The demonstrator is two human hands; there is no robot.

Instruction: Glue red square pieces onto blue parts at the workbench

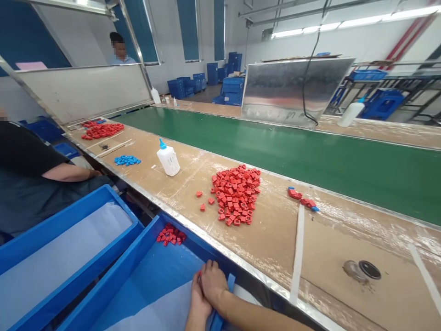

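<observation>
My left hand [198, 296] and my right hand [214, 281] are closed together over the near right end of a blue tray [138, 257]. A bit of a red plastic piece [200, 273] shows between the fingers; the rest is hidden. My right hand lies on top, covering much of the left. In the tray's far corner sits a small heap of red plastic pieces [171, 234], with a pale sheet [155, 308] lining the near part. On the bench beyond, a large pile of small red plastic pieces [237, 195] is heaped, several loose ones beside it.
A white glue-type bottle [168, 158] with a blue nozzle stands near blue pieces [127, 160]. Red-and-blue pieces [303, 200] lie right of the pile. A green conveyor belt [241, 138] runs behind. A co-worker's arm [72, 171] is at left, near another blue tray [69, 248].
</observation>
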